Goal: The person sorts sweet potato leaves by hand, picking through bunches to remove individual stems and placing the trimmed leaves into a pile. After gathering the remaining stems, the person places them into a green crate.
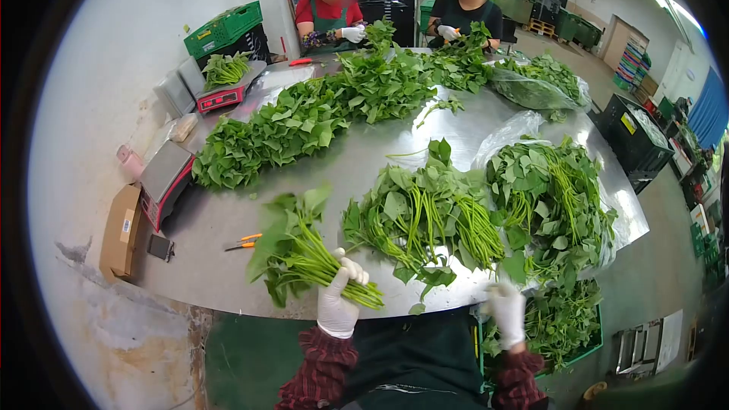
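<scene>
My left hand [339, 305], in a white glove, is closed around the stems of a bunch of leafy greens [298, 247] above the table's near edge. The leaves point away to the left and the stem ends stick out to the right. My right hand [507, 313], also gloved, is at the near edge to the right, over a green crate [596, 338] full of greens. Motion smears its fingers. Between and beyond my hands lies a pile of greens [425, 216] with its stems toward me. A second pile [550, 197] rests on clear plastic at the right.
Across the metal table [364, 152] runs a long row of greens [281, 133]. Two co-workers handle greens at the far side. Red scales [168, 182] and a cardboard box [120, 231] line the left edge. Orange-handled snips [247, 241] lie near a small black object [160, 247].
</scene>
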Tool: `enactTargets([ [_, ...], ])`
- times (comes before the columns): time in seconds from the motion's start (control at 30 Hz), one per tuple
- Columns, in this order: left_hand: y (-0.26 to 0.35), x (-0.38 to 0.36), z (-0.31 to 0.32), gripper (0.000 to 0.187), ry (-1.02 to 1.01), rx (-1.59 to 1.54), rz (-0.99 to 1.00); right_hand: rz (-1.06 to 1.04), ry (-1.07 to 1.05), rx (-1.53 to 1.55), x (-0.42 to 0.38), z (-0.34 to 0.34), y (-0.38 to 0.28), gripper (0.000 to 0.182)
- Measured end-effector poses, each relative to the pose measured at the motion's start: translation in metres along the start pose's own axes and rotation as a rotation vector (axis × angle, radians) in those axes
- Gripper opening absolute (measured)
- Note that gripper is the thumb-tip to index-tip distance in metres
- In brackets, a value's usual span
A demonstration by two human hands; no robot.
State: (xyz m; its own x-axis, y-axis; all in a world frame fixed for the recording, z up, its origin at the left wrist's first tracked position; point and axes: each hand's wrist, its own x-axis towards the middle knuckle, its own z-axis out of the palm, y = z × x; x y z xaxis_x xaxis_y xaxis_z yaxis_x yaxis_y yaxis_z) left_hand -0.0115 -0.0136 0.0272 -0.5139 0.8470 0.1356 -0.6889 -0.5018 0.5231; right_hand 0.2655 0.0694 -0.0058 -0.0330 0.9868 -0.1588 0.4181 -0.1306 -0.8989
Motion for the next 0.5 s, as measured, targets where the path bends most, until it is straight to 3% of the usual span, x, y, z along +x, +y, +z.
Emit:
enactTargets([
  [0.07, 0.001, -0.002, -0.012, 0.02, -0.045, -0.07, -0.072, -0.15, -0.184, -0.061, 0.014, 0.051, -0.011, 0.017],
  [0.13, 0.0, -0.01, -0.019, 0.016, -0.089, -0.141, -0.146, -0.306, -0.235, -0.19, 0.032, 0.089, -0.036, 0.022],
  [0.2, -0.004, -0.017, -0.021, 0.01, -0.01, -0.08, -0.123, -0.262, -0.256, -0.22, 0.05, 0.118, -0.059, 0.029],
  [0.27, -0.002, -0.018, -0.022, 0.01, 0.034, -0.072, -0.115, -0.342, -0.202, -0.532, 0.074, 0.146, -0.055, 0.033],
  [0.3, 0.001, -0.018, -0.023, 0.01, 0.077, -0.061, -0.102, -0.432, -0.078, -0.711, 0.084, 0.162, -0.042, 0.033],
  [0.4, 0.008, -0.017, -0.026, 0.009, 0.128, -0.027, -0.066, -0.365, -0.056, -0.474, 0.1, 0.167, -0.042, 0.026],
  [0.5, 0.009, -0.014, -0.024, 0.008, 0.148, 0.038, -0.053, -0.614, 0.133, -0.199, 0.073, 0.146, -0.081, 0.015],
])
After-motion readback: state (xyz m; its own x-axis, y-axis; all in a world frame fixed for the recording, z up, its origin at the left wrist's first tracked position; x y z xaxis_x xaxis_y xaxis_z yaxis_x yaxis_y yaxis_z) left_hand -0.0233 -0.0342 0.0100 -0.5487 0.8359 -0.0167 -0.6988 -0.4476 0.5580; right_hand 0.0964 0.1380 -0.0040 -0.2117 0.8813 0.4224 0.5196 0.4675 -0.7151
